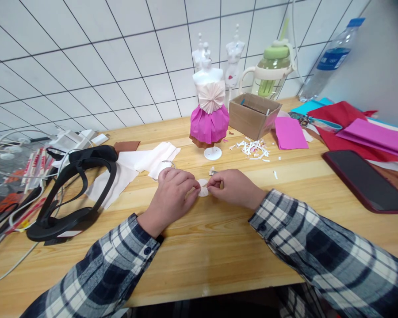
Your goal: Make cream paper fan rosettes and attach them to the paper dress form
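Note:
Between my two hands is a small, round, pale paper piece (203, 191) just above or on the wooden table. My left hand (175, 192) pinches its left side with thumb and forefinger. The fingertips of my right hand (230, 187) are closed on its right side. A thin metal ring (167, 162), perhaps a scissors handle, shows partly behind my left hand. Beyond my hands stands a white mini mannequin (205, 75) in a magenta crepe paper skirt (209, 124) with a pale pleated fan (211, 97) on its chest.
Pale paper sheets (135, 161) and a black headset frame (111, 185) lie at left among cables. Paper scraps (254, 148) sit before a cardboard box (252, 119). At right are coloured papers (351, 128), a phone (368, 181), a green-lidded jug (273, 66) and a leaning water bottle (331, 62).

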`<state>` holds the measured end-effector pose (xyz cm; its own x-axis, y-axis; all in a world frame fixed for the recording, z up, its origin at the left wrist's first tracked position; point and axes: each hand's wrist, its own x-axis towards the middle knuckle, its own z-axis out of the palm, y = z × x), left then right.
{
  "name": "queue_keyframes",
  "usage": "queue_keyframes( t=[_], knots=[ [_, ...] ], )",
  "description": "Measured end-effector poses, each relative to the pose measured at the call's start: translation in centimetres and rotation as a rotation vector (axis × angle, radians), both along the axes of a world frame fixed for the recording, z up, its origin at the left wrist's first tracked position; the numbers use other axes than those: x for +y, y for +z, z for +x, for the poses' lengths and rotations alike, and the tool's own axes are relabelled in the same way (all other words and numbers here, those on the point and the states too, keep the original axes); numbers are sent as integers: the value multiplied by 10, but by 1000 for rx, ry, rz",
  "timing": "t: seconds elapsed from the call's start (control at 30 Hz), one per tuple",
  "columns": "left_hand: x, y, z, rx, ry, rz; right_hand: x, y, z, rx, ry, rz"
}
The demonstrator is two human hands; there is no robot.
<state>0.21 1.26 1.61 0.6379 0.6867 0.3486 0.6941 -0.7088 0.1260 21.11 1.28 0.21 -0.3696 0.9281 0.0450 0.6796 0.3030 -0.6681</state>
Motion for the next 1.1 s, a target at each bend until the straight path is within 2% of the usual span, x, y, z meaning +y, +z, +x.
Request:
queue_keyframes(
  t=[0.17,0.3,0.4,0.53,0.73,1.1],
  knots=[
    [2,-6,2,88,-24,-120,-3,-1,1,-195,25,164],
    [2,-10,5,100,9,-201,-5,-3,-1,-159,40,198],
    [3,-11,4,67,33,-239,-5,-5,-3,-205,118,208],
    [5,-10,0,22,47,-288,-5,-8,-4,-274,133,229],
    [6,-7,-2,60,20,-279,-6,-5,-3,-291,128,242],
    [8,-11,-2,80,-21,-265,-8,-3,-4,-334,164,239]
  ],
)
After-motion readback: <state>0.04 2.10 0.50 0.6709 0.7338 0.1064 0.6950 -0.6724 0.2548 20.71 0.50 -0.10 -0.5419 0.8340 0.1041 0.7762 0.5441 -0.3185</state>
